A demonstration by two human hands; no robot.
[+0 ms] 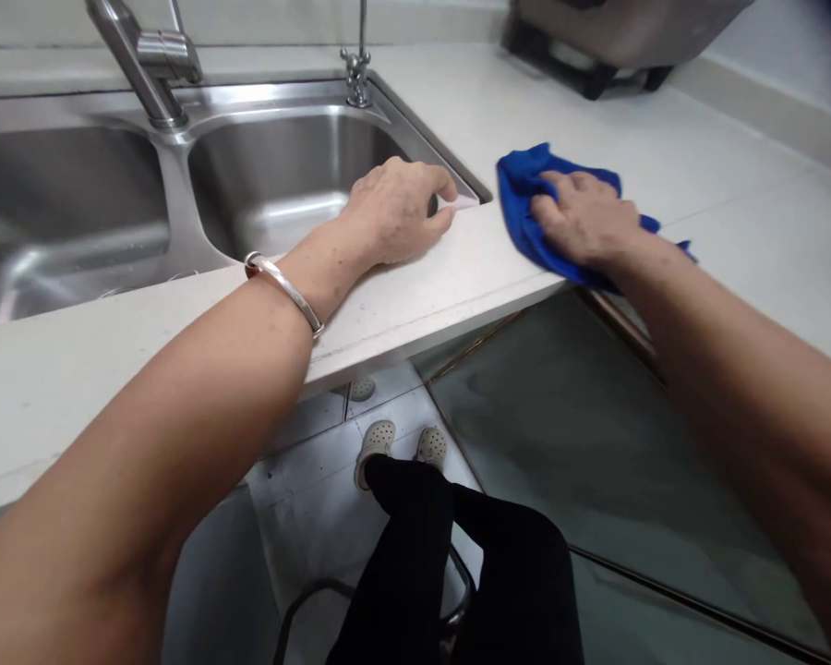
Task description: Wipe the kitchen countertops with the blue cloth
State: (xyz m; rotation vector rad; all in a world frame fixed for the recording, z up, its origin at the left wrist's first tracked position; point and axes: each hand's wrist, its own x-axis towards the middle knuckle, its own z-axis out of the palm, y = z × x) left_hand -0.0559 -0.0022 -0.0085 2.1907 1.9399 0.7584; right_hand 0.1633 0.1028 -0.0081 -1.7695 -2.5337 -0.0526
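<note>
A crumpled blue cloth [523,208] lies on the white countertop [748,231] by its front edge, right of the sink corner. My right hand [588,212] presses on it, with the fingers bent into its folds. My left hand [402,211] rests at the front right corner of the steel sink [291,125], thumb and forefinger apart. A small dark spot shows between that thumb and finger; what it is I cannot make out. A silver bangle [287,291] circles my left wrist.
A steel faucet [149,78] stands between the two basins, and a smaller tap [356,78] at the back right corner. A brown appliance on dark feet [616,37] sits at the back. Below the counter are grey cabinet doors [582,416] and a chair's dark frame [311,591].
</note>
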